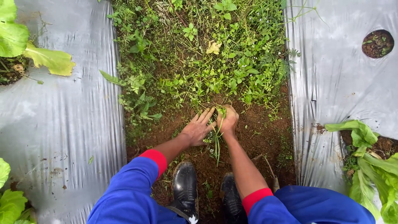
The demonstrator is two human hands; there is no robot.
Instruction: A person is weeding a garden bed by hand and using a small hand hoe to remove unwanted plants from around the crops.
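Head view, looking straight down a furrow between two sheeted beds.

Left hand [198, 129], centre of frame: palm down on the bare soil [257, 137], fingers [206, 115] spread and nearly flat, tips at the edge of the weeds [207, 62]. It grips nothing that I can see; it looks to be pressing or parting.

Right hand [227, 120], just beside the left and touching it at the thumb side: curled into a fist around a tuft [217, 139] of thin grass-like stems. The blades trail down toward the lower centre, between the two forearms. Whether roots are free of the ground cannot be told; the fist hides the base.

Around them: silver plastic sheet [62, 124] at left, a second sheet [331, 83] at right with a round planting hole [377, 43] in the upper right. Leafy greens [369, 166] at lower right, more leaves [25, 45] at upper left. Black boots [185, 182] at bottom centre, blue sleeves with red cuffs.

Judgement on technique: grip the tuft low, at the soil line, and draw straight up rather than sideways, so stems do not snap above the root. The flat hand is best kept close by the base to hold the soil down. Keep both hands off the sheet edges, which look thin and easily torn.
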